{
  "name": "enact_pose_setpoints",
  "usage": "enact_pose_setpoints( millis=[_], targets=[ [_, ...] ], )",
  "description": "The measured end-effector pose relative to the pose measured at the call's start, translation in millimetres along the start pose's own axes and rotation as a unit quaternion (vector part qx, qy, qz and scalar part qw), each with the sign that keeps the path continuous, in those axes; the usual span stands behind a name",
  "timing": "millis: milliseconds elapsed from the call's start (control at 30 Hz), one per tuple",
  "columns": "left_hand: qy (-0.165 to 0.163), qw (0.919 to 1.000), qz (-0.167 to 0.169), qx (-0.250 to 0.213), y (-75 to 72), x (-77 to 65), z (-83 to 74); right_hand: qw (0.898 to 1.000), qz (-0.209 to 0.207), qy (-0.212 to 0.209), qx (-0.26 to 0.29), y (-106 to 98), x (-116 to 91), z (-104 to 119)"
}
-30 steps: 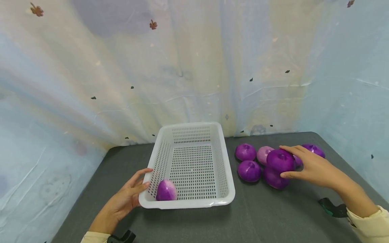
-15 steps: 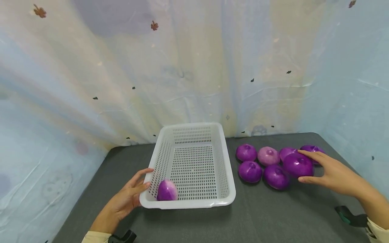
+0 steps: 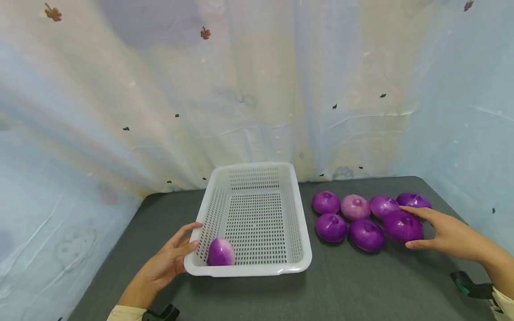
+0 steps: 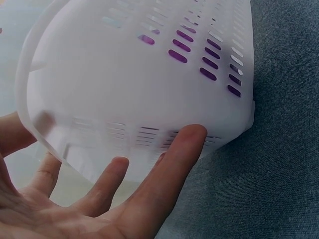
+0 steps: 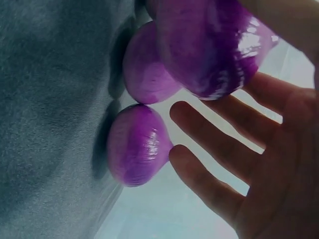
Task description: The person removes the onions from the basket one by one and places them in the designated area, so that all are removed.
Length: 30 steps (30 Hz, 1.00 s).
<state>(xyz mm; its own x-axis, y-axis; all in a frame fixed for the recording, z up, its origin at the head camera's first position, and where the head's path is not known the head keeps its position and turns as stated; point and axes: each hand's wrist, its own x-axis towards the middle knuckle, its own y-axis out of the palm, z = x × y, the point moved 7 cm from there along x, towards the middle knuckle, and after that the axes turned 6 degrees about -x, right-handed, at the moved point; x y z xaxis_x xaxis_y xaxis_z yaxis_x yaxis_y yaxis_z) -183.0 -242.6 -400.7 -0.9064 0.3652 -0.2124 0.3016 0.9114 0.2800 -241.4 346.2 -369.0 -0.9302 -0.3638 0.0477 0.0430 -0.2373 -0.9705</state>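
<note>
My left hand (image 3: 170, 258) holds the near left corner of a white plastic basket (image 3: 303, 232), a finger and thumb at its rim. In the left wrist view, other fingers (image 4: 164, 184) spread along the basket's (image 4: 99, 74) outer side. A purple onion (image 3: 221, 253) with a pale side lies in the basket's near left corner. On the right, my right hand (image 3: 449, 232) holds a dark purple onion (image 3: 403, 226) between thumb and fingers, at the right end of the front row. The right wrist view has this onion (image 5: 209, 45) nearest the camera, close to other onions (image 5: 137, 144).
Beside the basket sit several more onions in two rows, including a paler pink one (image 3: 355, 207) at the back and a dark one (image 3: 366, 235) left of the held onion. A dark grey cloth (image 3: 341, 285) covers the table. Patterned curtains (image 3: 257, 89) hang behind and at both sides.
The right hand has carried the held onion rightward and down from above the front-row onion to a spot beside it. The left hand and basket stay practically still.
</note>
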Motion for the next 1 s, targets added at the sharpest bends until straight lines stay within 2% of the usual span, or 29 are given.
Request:
enact_pose_setpoints(
  millis=[367, 667, 833, 1000],
  targets=[
    [-0.006, 0.9999, -0.009, 0.000, -0.2, -0.7, 0.0, 0.999, 0.011, -0.032, 0.013, 13.3, 1.2, -8.9],
    [0.000, 1.0000, -0.002, -0.003, -0.7, 0.0, 0.6, 0.999, 0.012, -0.043, 0.023, 21.4, 2.0, -12.3],
    [-0.003, 1.0000, -0.008, -0.002, -1.4, 0.0, 0.9, 0.999, 0.002, -0.047, 0.025, 22.8, 2.4, -14.1],
    [-0.006, 0.9999, -0.011, -0.002, -1.8, -0.1, 0.9, 0.999, 0.010, -0.042, 0.032, 24.5, 2.9, -15.7]
  ],
)
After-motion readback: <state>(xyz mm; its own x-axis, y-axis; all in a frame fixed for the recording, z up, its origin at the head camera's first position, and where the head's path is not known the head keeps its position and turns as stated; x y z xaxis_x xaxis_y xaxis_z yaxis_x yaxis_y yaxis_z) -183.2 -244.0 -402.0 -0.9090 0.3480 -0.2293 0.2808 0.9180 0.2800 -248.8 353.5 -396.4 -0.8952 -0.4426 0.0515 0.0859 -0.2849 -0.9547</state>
